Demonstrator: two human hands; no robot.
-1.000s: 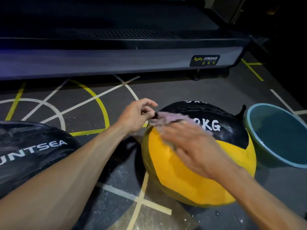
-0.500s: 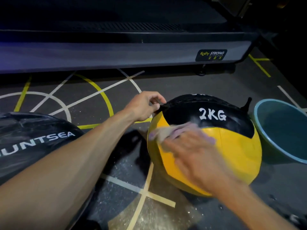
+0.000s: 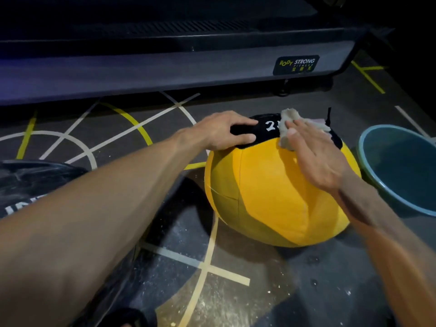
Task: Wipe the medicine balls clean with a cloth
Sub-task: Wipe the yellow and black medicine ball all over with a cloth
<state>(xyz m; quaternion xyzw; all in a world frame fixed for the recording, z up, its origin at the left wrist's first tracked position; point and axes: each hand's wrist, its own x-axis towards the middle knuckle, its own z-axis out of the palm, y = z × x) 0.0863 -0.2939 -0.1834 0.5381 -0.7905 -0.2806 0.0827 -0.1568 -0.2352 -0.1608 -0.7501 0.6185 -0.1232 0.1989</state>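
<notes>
A yellow and black medicine ball [image 3: 266,194] stands on the floor at centre, its black top panel marked with a white "2". My left hand [image 3: 224,131] grips the black top at the ball's upper left, fingers curled over it. My right hand [image 3: 316,152] lies flat on the ball's upper right and presses a pale grey cloth [image 3: 291,121] against the black panel, covering the rest of the marking. A second, black medicine ball [image 3: 30,185] with white lettering sits at the left edge, partly behind my left forearm.
A blue-green basin [image 3: 398,166] stands right of the yellow ball, almost touching it. A treadmill base [image 3: 165,67] with a "Body Strong" label runs across the back. The dark floor [image 3: 236,291] has white and yellow lines and pale dust specks.
The ball has rolled so more yellow faces me. My right hand slid the cloth from the yellow side up onto the black panel. My left hand shifted its grip further over the top.
</notes>
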